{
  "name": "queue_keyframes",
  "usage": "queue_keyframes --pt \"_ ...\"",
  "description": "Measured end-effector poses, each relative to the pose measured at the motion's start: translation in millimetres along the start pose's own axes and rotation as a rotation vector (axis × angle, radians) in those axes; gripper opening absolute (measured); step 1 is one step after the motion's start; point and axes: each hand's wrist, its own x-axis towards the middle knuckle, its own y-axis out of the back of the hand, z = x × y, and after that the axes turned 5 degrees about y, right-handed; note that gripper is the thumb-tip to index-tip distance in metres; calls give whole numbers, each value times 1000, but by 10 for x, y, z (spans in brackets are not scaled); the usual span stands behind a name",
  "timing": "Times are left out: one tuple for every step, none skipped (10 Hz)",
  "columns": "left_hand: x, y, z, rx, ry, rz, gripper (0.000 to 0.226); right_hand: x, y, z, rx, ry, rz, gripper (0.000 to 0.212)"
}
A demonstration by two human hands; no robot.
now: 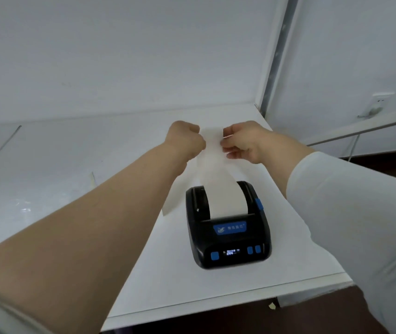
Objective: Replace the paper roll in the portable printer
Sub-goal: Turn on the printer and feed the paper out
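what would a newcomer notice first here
The black printer sits mid-table near the front edge, its small display lit. A white paper strip runs up from its slot, away from the viewer. The left hand and right hand pinch its far end above the white table.

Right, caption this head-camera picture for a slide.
Left hand and right hand pinch the white paper strip rising from the black portable printer.

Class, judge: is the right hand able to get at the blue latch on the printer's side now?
Likely yes: nothing covers the blue latch, though the right hand must first release the paper strip.
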Motion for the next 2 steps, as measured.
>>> queue_keyframes --pt "22 42 -31 -14 -23 60 38 -33 24 32 60 -58 -2 17" --pt "-82 138 -21 9 -30 142 44 -70 39 -10 -162 -46 86 13"
